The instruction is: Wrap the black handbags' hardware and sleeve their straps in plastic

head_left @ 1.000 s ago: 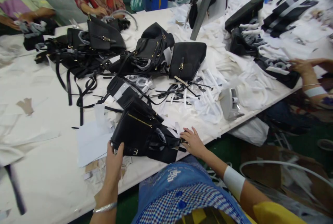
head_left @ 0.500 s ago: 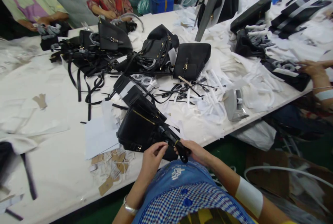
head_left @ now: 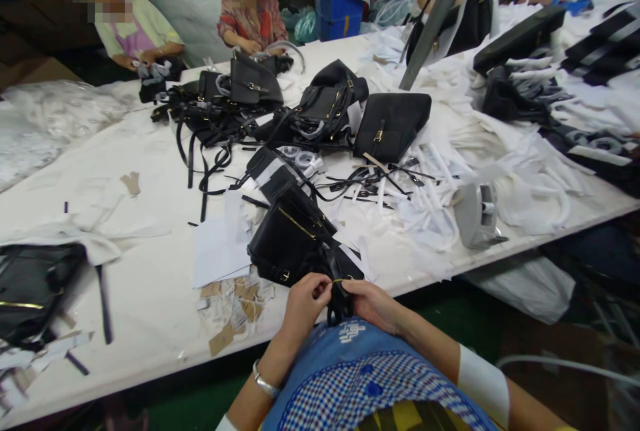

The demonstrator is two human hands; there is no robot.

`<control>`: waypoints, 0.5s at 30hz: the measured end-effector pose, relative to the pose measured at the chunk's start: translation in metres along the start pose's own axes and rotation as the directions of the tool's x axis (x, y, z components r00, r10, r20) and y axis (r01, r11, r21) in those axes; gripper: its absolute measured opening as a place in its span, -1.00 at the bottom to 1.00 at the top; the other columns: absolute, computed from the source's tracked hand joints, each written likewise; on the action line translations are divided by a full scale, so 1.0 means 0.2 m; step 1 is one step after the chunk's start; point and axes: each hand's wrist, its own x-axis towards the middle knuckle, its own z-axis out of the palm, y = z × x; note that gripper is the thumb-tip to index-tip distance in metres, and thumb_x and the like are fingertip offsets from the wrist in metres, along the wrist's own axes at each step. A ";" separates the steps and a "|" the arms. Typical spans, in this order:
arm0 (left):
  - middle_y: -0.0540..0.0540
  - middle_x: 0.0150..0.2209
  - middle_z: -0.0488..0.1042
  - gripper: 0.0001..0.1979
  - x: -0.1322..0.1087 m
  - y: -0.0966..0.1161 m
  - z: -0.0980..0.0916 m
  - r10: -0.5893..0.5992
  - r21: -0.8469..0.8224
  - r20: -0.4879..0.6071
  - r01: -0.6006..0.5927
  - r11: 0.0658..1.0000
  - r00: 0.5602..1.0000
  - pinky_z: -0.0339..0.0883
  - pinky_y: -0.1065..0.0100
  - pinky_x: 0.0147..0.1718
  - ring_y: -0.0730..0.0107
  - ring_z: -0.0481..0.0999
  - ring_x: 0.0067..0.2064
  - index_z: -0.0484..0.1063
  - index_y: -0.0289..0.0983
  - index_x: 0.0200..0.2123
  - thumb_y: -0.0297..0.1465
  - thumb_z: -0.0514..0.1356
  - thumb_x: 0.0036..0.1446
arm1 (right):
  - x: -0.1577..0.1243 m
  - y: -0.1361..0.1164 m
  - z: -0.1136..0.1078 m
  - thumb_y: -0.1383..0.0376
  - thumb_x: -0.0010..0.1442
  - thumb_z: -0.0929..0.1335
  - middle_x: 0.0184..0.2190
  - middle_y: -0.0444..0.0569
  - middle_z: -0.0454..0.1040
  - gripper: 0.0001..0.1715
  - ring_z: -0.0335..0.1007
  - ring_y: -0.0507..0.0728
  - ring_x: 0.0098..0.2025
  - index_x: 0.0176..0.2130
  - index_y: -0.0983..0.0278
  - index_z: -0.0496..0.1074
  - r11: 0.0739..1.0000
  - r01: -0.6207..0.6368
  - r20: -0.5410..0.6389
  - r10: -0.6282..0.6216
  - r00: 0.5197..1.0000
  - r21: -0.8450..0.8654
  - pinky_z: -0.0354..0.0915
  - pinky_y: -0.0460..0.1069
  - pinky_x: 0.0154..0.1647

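Note:
A black handbag (head_left: 290, 237) with a gold zip lies at the near edge of the white table (head_left: 145, 291), right in front of me. Its black strap (head_left: 340, 297) hangs over the edge. My left hand (head_left: 305, 301) and my right hand (head_left: 373, 303) both pinch that strap, close together, just above my blue apron. Below the left hand sits a silver bangle; the right forearm wears a white band.
More black handbags (head_left: 390, 124) and loose straps (head_left: 210, 151) crowd the table's middle. White paper strips (head_left: 500, 171), a grey tape holder (head_left: 475, 214), card tags (head_left: 235, 304) and another bag (head_left: 35, 287) at the left lie around. Two people (head_left: 250, 14) work at the far side.
My left hand left the bag's left end and joined the right hand on the strap. The strap was pulled towards me. The view has swung left.

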 end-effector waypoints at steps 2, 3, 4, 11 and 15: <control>-0.02 -0.47 0.42 -0.91 0.01 0.00 0.00 0.031 0.057 0.000 -0.031 0.998 1.000 0.22 0.43 -0.44 0.43 0.36 -0.47 0.48 -0.23 -0.43 -0.46 0.17 0.02 | 0.02 0.00 0.01 0.20 0.14 0.38 -0.35 0.00 0.51 -0.77 0.41 0.11 -0.28 -0.29 0.35 0.46 1.000 -0.018 -0.007 0.018 1.000 0.021 0.31 -0.03 -0.21; 0.00 -0.49 0.39 -0.92 0.01 0.01 0.00 0.045 0.074 0.010 -0.046 0.996 0.999 0.19 0.43 -0.45 0.45 0.34 -0.49 0.46 -0.23 -0.44 -0.48 0.16 0.01 | 0.03 0.00 0.01 0.16 0.16 0.37 -0.38 -0.02 0.50 -0.73 0.41 0.10 -0.32 -0.31 0.35 0.46 0.999 -0.039 -0.021 0.039 0.999 0.032 0.31 -0.04 -0.24; 0.01 -0.50 0.37 -0.92 0.01 0.01 0.00 0.060 0.082 0.031 -0.063 0.995 0.998 0.18 0.44 -0.46 0.46 0.32 -0.49 0.44 -0.23 -0.45 -0.50 0.15 -0.01 | 0.05 0.00 0.02 0.11 0.17 0.36 -0.42 -0.03 0.49 -0.69 0.41 0.08 -0.36 -0.34 0.34 0.45 0.997 -0.062 -0.045 0.064 0.997 0.035 0.32 -0.05 -0.28; -0.06 -0.31 0.43 -0.90 -0.03 0.04 0.03 0.062 -0.058 0.007 -0.062 0.996 0.998 0.24 0.45 -0.41 0.43 0.38 -0.37 0.40 -0.24 -0.38 -0.51 0.12 0.01 | 0.22 0.01 0.07 0.13 0.13 0.39 -0.54 -0.08 0.46 -0.68 0.37 0.04 -0.51 -0.41 0.36 0.42 0.995 -0.066 -0.194 0.080 0.978 0.077 0.29 -0.10 -0.46; 0.01 -0.43 0.39 -0.93 -0.01 0.01 0.02 -0.124 -0.294 0.132 0.158 0.942 0.983 0.21 0.49 -0.60 0.54 0.34 -0.56 0.33 -0.27 -0.37 -0.39 0.13 0.07 | 0.26 0.02 0.06 0.16 0.13 0.38 -0.60 -0.13 0.43 -0.74 0.35 0.04 -0.57 -0.39 0.33 0.40 0.993 -0.055 -0.236 0.078 0.969 0.103 0.29 -0.09 -0.51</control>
